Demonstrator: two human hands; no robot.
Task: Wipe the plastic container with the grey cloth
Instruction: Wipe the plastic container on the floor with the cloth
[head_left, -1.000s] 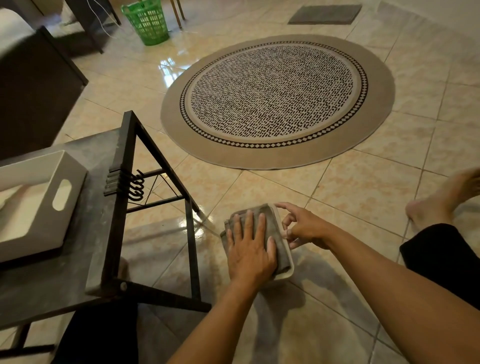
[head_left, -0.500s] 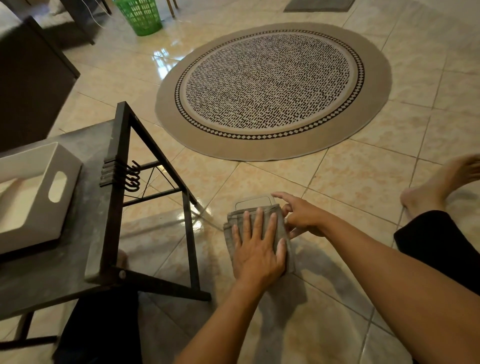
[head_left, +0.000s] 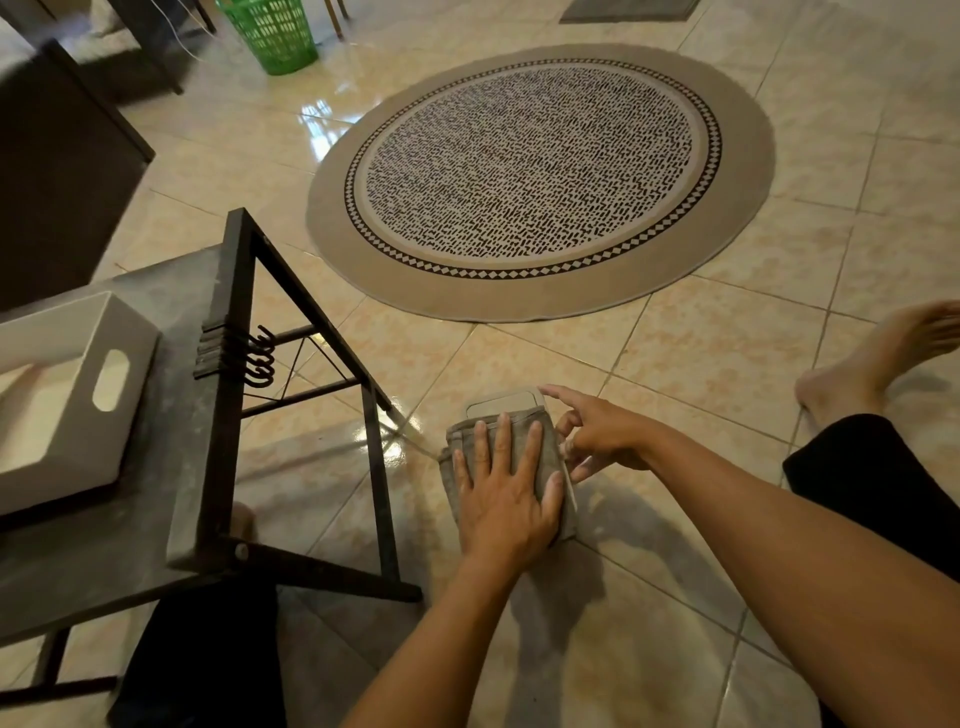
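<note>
A pale plastic container (head_left: 503, 404) lies flat on the tiled floor, only its far end and right rim showing. A folded grey cloth (head_left: 524, 434) covers most of it. My left hand (head_left: 501, 491) lies flat on the cloth, palm down, fingers spread, pressing it onto the container. My right hand (head_left: 597, 434) is at the container's right edge, fingertips touching its side and steadying it, index finger stretched toward the far corner.
A low dark table (head_left: 156, 525) with black metal legs stands to the left and carries a white tray (head_left: 78, 405). A round patterned rug (head_left: 535, 171) lies ahead, a green basket (head_left: 270, 31) beyond it. My bare foot (head_left: 872, 364) rests at the right.
My left hand has slid the cloth back toward me along the container, uncovering its far end. The right hand stays at the right edge.
</note>
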